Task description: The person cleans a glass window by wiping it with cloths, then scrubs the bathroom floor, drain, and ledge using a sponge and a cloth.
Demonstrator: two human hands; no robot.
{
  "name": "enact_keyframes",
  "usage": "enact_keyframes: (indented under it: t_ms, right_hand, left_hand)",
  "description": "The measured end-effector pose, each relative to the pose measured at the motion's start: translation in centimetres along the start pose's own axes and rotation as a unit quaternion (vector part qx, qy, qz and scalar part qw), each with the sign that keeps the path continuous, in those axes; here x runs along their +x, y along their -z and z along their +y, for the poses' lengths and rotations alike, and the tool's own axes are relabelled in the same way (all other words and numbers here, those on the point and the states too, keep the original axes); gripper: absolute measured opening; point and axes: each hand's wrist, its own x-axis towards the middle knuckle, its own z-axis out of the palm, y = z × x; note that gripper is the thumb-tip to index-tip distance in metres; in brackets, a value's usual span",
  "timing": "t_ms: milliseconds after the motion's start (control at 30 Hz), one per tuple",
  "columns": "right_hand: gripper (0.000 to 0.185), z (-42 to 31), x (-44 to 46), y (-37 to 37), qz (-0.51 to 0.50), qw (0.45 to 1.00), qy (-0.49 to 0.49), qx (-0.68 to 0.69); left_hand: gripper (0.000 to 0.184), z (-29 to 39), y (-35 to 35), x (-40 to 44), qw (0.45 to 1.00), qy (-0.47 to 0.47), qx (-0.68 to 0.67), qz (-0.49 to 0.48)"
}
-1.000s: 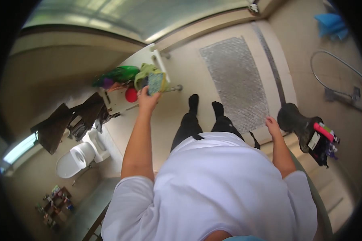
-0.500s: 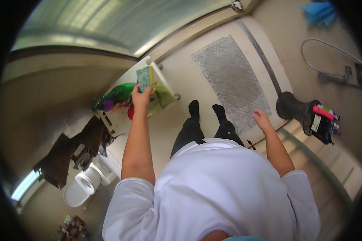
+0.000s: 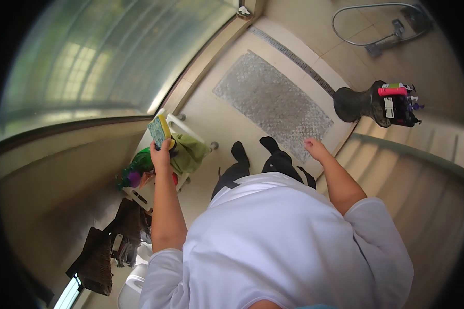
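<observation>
My left hand [image 3: 161,157] is closed around the lower end of a sponge [image 3: 160,131], which has a mottled blue-green face and yellow foam. Behind and below it stands a white stool [image 3: 180,125] bearing a green cloth [image 3: 188,153], a green bottle [image 3: 143,160] with a purple label, and a partly hidden red item [image 3: 175,179]. My right hand [image 3: 315,148] hangs in the air over the edge of the floor mat, loosely curled, fingers slightly apart, with nothing visible in it.
A grey textured mat [image 3: 273,98] lies on the shower floor beside a long drain [image 3: 294,56]. To the right, a black stand [image 3: 353,103] carries several bottles. A shower hose [image 3: 340,31] hangs on the wall. Frosted glass [image 3: 87,72] rises at left; brown hanging cloth [image 3: 97,257] is lower left.
The view has turned and shifted, so the mat and stand sit further left. My left hand still grips the sponge, now tilted and lower in view. My right hand's fingers look more curled.
</observation>
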Motion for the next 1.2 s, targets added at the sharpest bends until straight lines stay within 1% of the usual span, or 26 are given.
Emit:
enact_keyframes:
  t_ms: [33, 167, 267, 333, 433, 533, 567, 600, 633, 700, 767, 800, 867, 900, 967, 1000, 1067, 1100, 1133, 1200]
  right_hand:
    - [0.031, 1.1, -0.7, 0.0, -0.007, 1.0, -0.026, 0.004]
    - [0.031, 4.6, -1.0, 0.1, -0.009, 1.0, -0.029, -0.007]
    - [0.031, 5.0, 0.0, 1.2, -0.019, 0.999, -0.023, -0.018]
    - [0.031, 4.4, 1.2, 2.3, -0.038, 0.999, -0.012, -0.031]
    - [0.031, 2.7, 3.9, 4.2, -0.063, 0.996, 0.01, -0.07]
    - [0.032, -0.8, 7.6, 7.0, -0.106, 0.993, 0.013, -0.043]
    - [0.032, -2.0, 9.1, 8.1, -0.097, 0.993, 0.046, -0.06]
    - [0.032, -3.2, 10.5, 9.3, -0.09, 0.99, 0.077, -0.076]
    - [0.032, -4.4, 11.7, 10.4, -0.083, 0.986, 0.111, -0.092]
    - [0.033, -6.8, 14.1, 13.0, -0.093, 0.982, 0.132, -0.094]
    - [0.033, -7.0, 17.7, 14.9, -0.103, 0.978, 0.144, -0.111]
    - [0.033, -6.0, 20.2, 15.6, -0.106, 0.975, 0.148, -0.128]
    - [0.032, -4.9, 24.3, 17.0, -0.118, 0.969, 0.149, -0.159]
    - [0.032, -5.5, 24.9, 17.1, -0.125, 0.97, 0.128, -0.165]
    - [0.033, -7.6, 25.7, 17.2, -0.135, 0.971, 0.084, -0.178]
    - [0.033, -9.2, 26.1, 16.5, -0.15, 0.965, 0.102, -0.192]
    - [0.034, -11.3, 25.9, 14.2, -0.177, 0.951, 0.13, -0.217]
    - [0.034, -12.5, 25.8, 12.7, -0.191, 0.938, 0.168, -0.234]
    - [0.035, -13.7, 25.9, 11.0, -0.205, 0.925, 0.204, -0.248]
    - [0.037, -18.3, 23.2, 7.9, -0.254, 0.89, 0.26, -0.277]
  left_hand:
    - [0.062, -0.1, 0.1, -0.1, 1.0, -0.005, 0.007, -0.003]
    - [0.06, -0.9, 0.5, 0.0, 0.999, -0.024, 0.024, 0.022]
    - [0.056, -0.2, -0.2, -1.1, 0.999, -0.021, -0.023, 0.017]
    - [0.053, 0.9, -0.9, -2.7, 0.997, -0.002, -0.073, 0.037]
    - [0.051, 1.5, -1.7, -4.0, 0.99, 0.018, -0.129, 0.061]
    - [0.049, 1.1, -2.8, -4.9, 0.978, 0.034, -0.187, 0.084]
    - [0.048, 0.7, -3.0, -4.9, 0.974, 0.038, -0.206, 0.092]
    - [0.044, -0.1, -3.4, -4.9, 0.974, 0.015, -0.207, 0.093]
    - [0.04, -0.1, -4.3, -5.5, 0.974, 0.019, -0.18, 0.133]
    - [0.04, 0.2, -5.9, -6.4, 0.952, 0.039, -0.275, 0.132]
    - [0.042, 0.4, -7.6, -7.5, 0.935, 0.046, -0.31, 0.166]
    - [0.044, -0.4, -8.1, -7.8, 0.945, 0.035, -0.269, 0.185]
    - [0.053, -1.0, -9.3, -9.1, 0.957, 0.063, -0.208, 0.191]
    - [0.057, -2.0, -9.1, -9.7, 0.965, 0.071, -0.172, 0.185]
    - [0.061, -4.9, -8.3, -11.0, 0.977, 0.058, -0.043, 0.202]
    - [0.062, -6.0, -7.9, -11.8, 0.977, 0.054, 0.023, 0.206]
    - [0.06, -6.9, -7.2, -14.8, 0.965, 0.061, 0.06, 0.249]
    - [0.059, -7.4, -7.1, -16.4, 0.958, 0.064, 0.079, 0.267]
    - [0.06, -8.5, -7.2, -17.8, 0.958, 0.093, 0.048, 0.266]
    - [0.063, -11.2, -6.2, -20.4, 0.955, 0.146, -0.014, 0.257]
